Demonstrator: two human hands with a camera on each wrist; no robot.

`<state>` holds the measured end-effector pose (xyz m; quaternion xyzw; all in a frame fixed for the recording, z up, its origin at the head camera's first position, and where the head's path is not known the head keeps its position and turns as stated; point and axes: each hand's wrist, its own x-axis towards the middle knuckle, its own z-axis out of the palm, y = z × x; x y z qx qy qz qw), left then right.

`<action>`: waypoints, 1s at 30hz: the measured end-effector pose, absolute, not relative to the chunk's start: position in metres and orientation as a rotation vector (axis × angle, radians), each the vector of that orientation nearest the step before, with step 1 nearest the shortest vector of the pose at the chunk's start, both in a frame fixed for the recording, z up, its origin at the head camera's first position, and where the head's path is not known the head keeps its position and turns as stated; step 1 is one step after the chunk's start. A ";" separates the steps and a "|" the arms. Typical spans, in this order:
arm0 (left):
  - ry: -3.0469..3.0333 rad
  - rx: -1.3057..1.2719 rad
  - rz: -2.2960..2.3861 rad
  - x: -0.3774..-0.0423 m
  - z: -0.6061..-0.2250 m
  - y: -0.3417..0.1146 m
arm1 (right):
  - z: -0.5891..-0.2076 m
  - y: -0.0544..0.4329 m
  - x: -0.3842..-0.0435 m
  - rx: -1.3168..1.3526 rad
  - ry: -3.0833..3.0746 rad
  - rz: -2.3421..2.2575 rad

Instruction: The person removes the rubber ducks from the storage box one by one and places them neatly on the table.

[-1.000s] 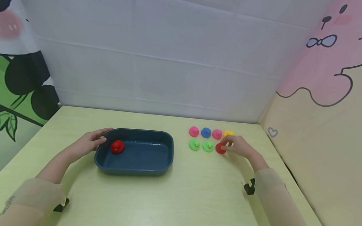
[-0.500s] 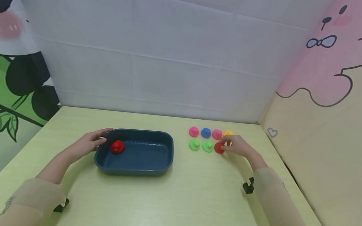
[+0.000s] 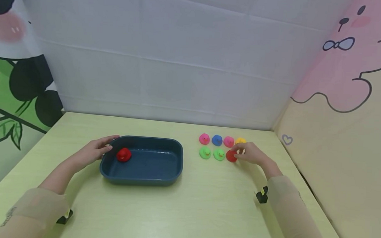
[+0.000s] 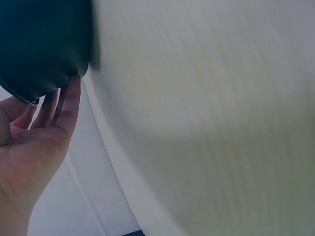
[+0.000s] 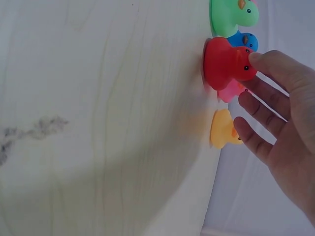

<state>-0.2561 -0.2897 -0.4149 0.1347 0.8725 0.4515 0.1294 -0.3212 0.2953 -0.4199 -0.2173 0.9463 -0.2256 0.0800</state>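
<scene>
In the head view my left hand rests at the left end of a dark blue tray. Its fingers lie fairly straight against the outer wall, also seen in the left wrist view, where the hand touches the tray. A red rubber duck sits inside the tray's left part. On the right, my right hand pinches another red rubber duck by its head. The right wrist view shows the thumb against the head of this duck; the index fingertip is hidden behind it.
Two green ducks stand left of the pinched one. Behind them, in a row, are pink ducks, a blue duck and a yellow duck partly covered by my right hand. A white cloth hangs behind the table.
My right hand has shifted the red duck slightly left, closer to the green duck beside it. The left hand and the tray have stayed put.
</scene>
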 end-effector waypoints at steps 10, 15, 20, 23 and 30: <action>2.539 0.384 1.320 -0.256 -0.418 -0.290 | -0.418 0.294 -0.318 -0.648 2.846 -0.695; 2.533 0.361 1.326 -0.256 -0.419 -0.290 | -0.410 0.291 -0.315 -0.649 2.880 -0.710; 2.535 0.355 1.326 -0.256 -0.418 -0.289 | -0.402 0.281 -0.314 -0.578 2.902 -0.716; 2.548 0.354 1.320 -0.256 -0.418 -0.289 | -0.397 0.275 -0.311 -0.560 2.925 -0.744; 2.568 0.349 1.312 -0.257 -0.418 -0.287 | -0.382 0.261 -0.302 -0.610 2.988 -0.838</action>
